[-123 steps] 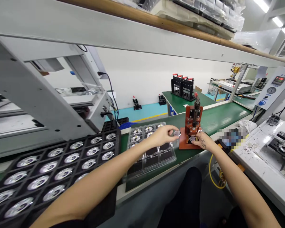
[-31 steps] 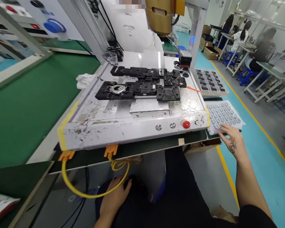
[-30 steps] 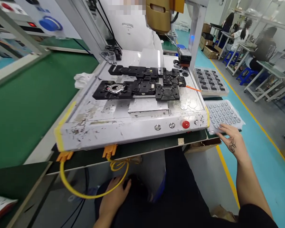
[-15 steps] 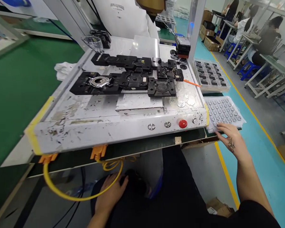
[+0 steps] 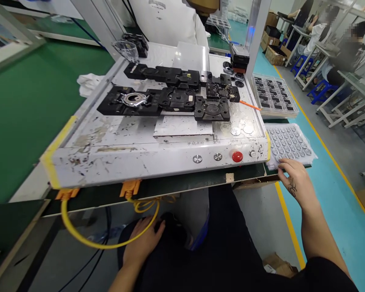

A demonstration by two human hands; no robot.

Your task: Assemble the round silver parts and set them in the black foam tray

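My right hand [image 5: 293,176] is at the near left corner of a sheet of round silver discs [image 5: 288,142], its thumb and fingertips pressed together at the sheet's edge; what lies between them is too small to make out. Resting on my thigh is my left hand [image 5: 144,239], fingers spread and holding nothing, partly behind a yellow cable [image 5: 76,238]. On the white machine bed, a shiny metal ring [image 5: 134,99] sits in a black fixture [image 5: 109,101]. Two loose round discs [image 5: 248,129] lie near the bed's front right.
A red button [image 5: 237,156] and metal buttons line the machine's front face. A clear tray of black parts [image 5: 273,95] stands behind the disc sheet. An orange stick [image 5: 250,105] juts over the bed's right edge. People sit at benches in the right background.
The view has shifted slightly, so the machine appears farther right. My right thumb has drawn closer to the fingertips at the sheet's corner. My left hand stays on the thigh.
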